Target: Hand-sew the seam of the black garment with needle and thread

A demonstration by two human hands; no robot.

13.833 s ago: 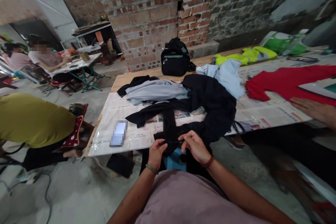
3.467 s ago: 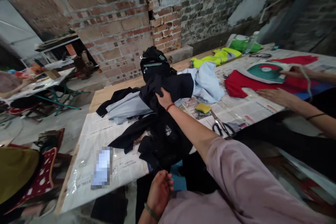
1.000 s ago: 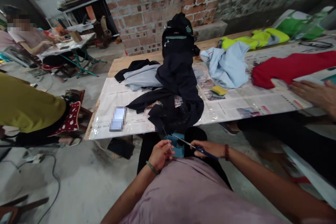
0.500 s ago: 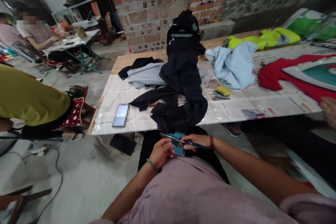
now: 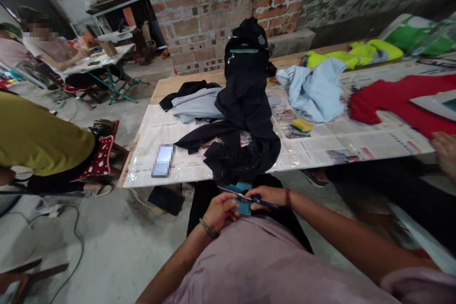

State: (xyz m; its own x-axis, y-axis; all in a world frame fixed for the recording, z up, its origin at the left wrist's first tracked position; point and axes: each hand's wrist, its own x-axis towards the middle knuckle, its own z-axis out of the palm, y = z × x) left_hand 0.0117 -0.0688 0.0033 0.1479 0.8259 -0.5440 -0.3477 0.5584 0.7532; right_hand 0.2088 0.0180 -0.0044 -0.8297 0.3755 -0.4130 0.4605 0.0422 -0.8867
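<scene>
A pair of scissors with dark blue handles [image 5: 264,203] is in my right hand [image 5: 269,194], which is closed around them. Its blades point left, over my left hand [image 5: 221,211]. The thumb and fingers of my left hand are pinched together just below the blades; whatever they hold is too small to make out. Between my hands, a light blue thing [image 5: 244,206] rests in my lap, its kind unclear. Just beyond, a dark garment [image 5: 261,149] lies bunched on the table, partly over the front edge.
Newspaper [image 5: 320,147] covers the table. On it are a phone [image 5: 164,160], a yellow-green sponge [image 5: 302,125], a light blue garment [image 5: 317,90] and a black backpack [image 5: 246,47]. At right, a co-worker's hand [image 5: 445,152] is beside a red garment [image 5: 399,97] and an iron [image 5: 436,104].
The pale thread that ran up from my left fingers past the blades no longer shows. My hands have barely shifted. At right, the iron has slid further right, partly out of view.
</scene>
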